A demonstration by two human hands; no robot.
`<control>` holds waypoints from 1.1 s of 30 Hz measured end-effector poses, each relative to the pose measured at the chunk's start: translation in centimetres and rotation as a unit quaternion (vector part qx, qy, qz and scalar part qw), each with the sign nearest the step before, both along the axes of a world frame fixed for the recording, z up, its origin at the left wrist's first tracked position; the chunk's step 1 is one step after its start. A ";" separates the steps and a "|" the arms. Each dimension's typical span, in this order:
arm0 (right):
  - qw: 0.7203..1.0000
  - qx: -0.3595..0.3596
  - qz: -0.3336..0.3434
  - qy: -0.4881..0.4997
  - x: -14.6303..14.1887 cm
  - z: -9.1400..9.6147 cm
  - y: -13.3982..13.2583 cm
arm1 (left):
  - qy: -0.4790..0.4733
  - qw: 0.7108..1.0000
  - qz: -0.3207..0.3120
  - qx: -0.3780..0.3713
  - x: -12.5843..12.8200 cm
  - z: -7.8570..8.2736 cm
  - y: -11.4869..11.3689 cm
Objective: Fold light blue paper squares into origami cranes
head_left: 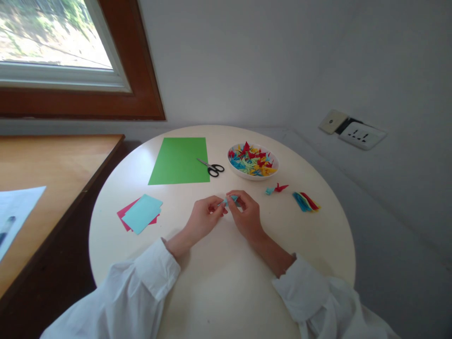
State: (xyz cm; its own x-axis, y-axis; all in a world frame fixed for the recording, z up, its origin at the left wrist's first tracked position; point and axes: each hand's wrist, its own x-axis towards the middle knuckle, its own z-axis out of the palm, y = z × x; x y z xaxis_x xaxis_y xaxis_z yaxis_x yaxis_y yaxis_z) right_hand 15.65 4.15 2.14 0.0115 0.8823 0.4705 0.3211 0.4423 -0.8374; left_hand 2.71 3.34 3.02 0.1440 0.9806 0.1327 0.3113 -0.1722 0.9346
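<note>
Between my two hands, over the middle of the white round table, is a small light-blue folded paper (231,200). My left hand (205,215) pinches its left end with thumb and fingers. On the other side, my right hand (246,214) is closed on the same paper, thumb in front and fingers behind. Fingers cover much of the paper, so its exact shape is hard to make out. To the right of my right hand lie a red paper crane (281,187) and a small light-blue folded piece (270,191).
A white bowl (252,177) of colourful paper cranes stands at the back. Black-handled scissors (213,168) overlap a green sheet (180,162). Light-blue and red paper squares (143,214) lie left, folded coloured papers (305,202) right. A wooden desk (60,160) adjoins at left.
</note>
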 end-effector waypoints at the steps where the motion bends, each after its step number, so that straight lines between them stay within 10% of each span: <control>1: 1.000 0.002 0.001 0.001 0.0 0.0 0.0 | 0.002 1.000 0.001 0.001 0.0 0.1 0.0; 33: 0.999 0.026 0.032 0.005 -0.2 -0.4 0.0 | -0.012 0.999 0.025 0.032 -0.1 0.1 0.2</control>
State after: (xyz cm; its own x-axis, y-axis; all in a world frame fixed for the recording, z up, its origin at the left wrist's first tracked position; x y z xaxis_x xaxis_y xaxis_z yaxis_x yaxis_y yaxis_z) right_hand 15.45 4.13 1.73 -0.0393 0.8557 0.5159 0.2825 0.5048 -0.8157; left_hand 2.60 3.50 3.10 0.0913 0.9760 0.1976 0.2996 -0.2162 0.9293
